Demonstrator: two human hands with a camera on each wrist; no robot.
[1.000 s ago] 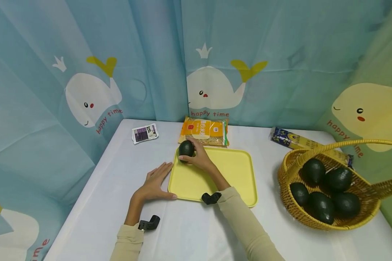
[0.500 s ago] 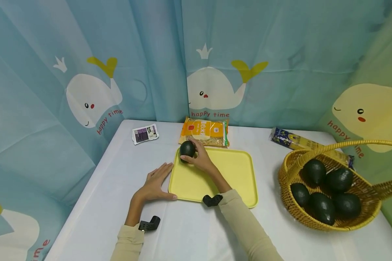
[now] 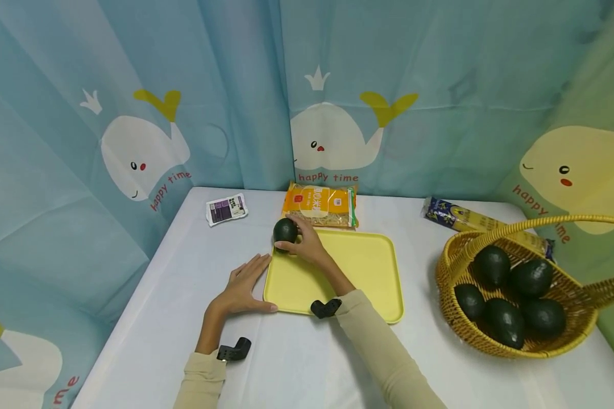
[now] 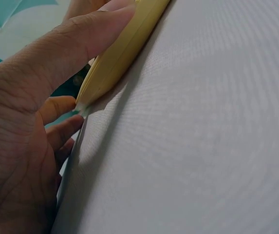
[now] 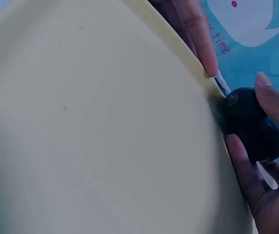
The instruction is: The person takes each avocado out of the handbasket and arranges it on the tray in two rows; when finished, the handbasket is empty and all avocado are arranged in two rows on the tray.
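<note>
A dark green avocado (image 3: 285,232) is at the far left corner of the yellow tray (image 3: 358,272). My right hand (image 3: 307,244) grips it from the right, thumb on the near side and fingers on the far side. In the right wrist view the avocado (image 5: 249,119) sits against the tray's wall between thumb and fingers. At the tray's left side my left hand (image 3: 243,288) lies with fingers extended along the edge and thumb at the near left corner. The left wrist view has the thumb (image 4: 76,46) touching the tray's rim (image 4: 122,53).
A wicker basket (image 3: 452,307) with a tall handle holds several avocados (image 3: 505,322) on the right. Behind it lies a long blue and yellow packet (image 3: 471,221). An orange bag of grain (image 3: 319,205) lies behind the tray, and a small purple and white packet (image 3: 227,209) lies at the far left.
The right hand has shifted slightly left with the avocado, bringing it nearer the tray's left wall. The left hand and the tray stay where they were.
</note>
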